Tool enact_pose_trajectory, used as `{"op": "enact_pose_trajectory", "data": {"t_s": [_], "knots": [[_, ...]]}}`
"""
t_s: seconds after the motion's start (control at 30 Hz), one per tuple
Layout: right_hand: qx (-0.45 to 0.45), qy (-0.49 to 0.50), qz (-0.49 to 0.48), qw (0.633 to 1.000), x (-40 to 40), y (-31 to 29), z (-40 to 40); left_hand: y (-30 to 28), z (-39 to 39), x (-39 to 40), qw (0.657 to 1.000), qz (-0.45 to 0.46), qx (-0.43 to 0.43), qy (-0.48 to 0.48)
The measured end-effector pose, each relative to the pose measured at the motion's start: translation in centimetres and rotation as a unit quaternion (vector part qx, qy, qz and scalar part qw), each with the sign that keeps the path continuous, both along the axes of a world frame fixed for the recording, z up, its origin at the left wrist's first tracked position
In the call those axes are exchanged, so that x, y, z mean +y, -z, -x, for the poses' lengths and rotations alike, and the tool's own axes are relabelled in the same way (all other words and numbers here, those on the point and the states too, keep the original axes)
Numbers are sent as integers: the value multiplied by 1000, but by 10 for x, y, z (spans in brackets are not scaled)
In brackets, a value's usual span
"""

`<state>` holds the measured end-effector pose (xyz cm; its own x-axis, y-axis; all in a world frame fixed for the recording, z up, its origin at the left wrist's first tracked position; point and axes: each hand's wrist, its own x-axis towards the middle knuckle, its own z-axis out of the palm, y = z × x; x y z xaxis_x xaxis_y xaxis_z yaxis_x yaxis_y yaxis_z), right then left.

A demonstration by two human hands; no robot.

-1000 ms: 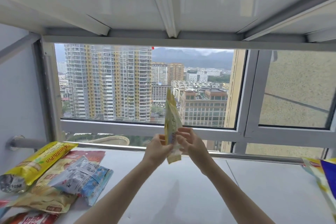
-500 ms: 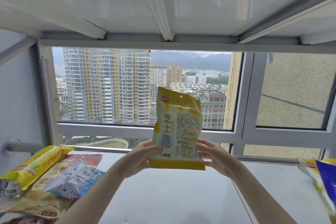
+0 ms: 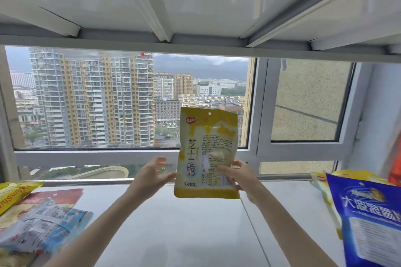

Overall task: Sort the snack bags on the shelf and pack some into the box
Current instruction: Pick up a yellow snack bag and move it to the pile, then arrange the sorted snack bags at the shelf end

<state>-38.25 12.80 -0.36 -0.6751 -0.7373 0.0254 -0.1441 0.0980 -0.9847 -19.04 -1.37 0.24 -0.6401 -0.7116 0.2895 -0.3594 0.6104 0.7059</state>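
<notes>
Released by the left hand [image 3: 152,176], now spread just beside it, the yellow snack bag [image 3: 207,154] hangs upright at frame centre above the shelf [image 3: 195,230], pinched by the right hand [image 3: 237,176] alone. Likely it heads for the pile at lower right [image 3: 366,219].

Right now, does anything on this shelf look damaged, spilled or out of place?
Nothing looks damaged or spilled. The yellow snack bag is held upright and intact by the right hand; the left hand is open beside it. The left pile lies loosely overlapped, unsorted.
</notes>
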Motion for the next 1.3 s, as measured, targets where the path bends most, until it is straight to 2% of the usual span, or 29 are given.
{"op": "enact_pose_trajectory", "data": {"t_s": [0.23,0.47,0.6,0.7,0.77,0.83,0.9,1.03,1.3], "knots": [[24,158,-69,985,59,17,54,8,66,42,971,139,-183,72],[66,260,-170,948,119,35,107,18,142,93,943,195,-240,122],[161,267,-284,907,132,44,122,26,171,109,940,185,-253,132],[293,258,-369,844,131,52,127,31,185,119,937,180,-266,137],[358,239,-399,810,128,53,127,33,191,123,937,174,-268,142],[408,214,-391,797,124,53,128,35,194,124,937,172,-269,144],[435,186,-352,808,118,50,125,36,194,123,937,171,-271,139],[429,103,-285,851,95,32,102,33,179,115,942,162,-272,111],[442,-19,-238,865,14,21,30,26,69,50,951,121,-284,-23]]}}
